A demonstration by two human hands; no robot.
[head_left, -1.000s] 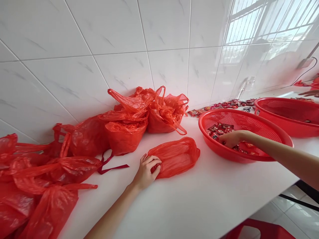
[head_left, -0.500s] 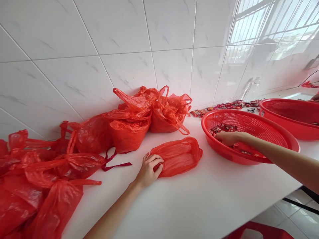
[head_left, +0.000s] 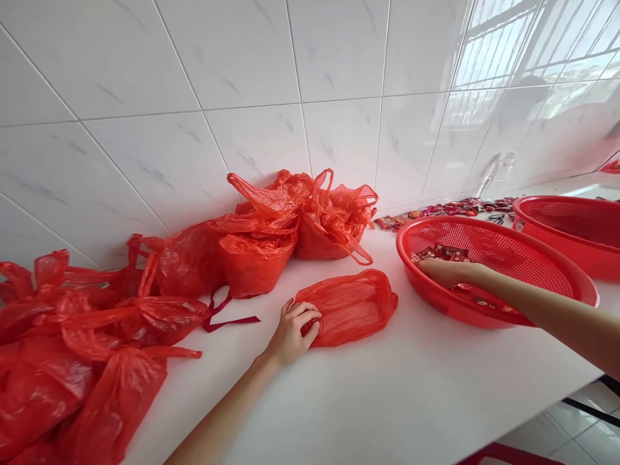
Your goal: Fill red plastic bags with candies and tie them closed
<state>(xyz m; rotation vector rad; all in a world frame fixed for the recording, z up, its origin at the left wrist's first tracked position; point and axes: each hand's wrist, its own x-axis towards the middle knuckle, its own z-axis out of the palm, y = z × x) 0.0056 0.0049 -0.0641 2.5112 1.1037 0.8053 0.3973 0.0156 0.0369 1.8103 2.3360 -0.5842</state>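
Note:
A flattened, thin red plastic bag (head_left: 356,307) lies on the white table. My left hand (head_left: 294,330) is closed on its left end, fingers curled over the plastic. To the right stands a red perforated basket (head_left: 508,248) with small red and dark wrapped packets (head_left: 448,253) at its left side. My right hand (head_left: 445,272) reaches down into the basket among the packets; its fingers are hidden there, so what they hold cannot be seen.
Tied red bags (head_left: 111,387) pile up at the left. Open red bags (head_left: 259,258) stand by the tiled wall. Loose packets (head_left: 465,206), a clear bottle (head_left: 496,174) and a second red basket (head_left: 571,223) are at the back right. A dark red ribbon (head_left: 235,321) lies beside the bags.
The whole view has shifted slightly, so things appear a little farther right. My right hand has sunk slightly deeper among the packets. My left hand stays on the bag.

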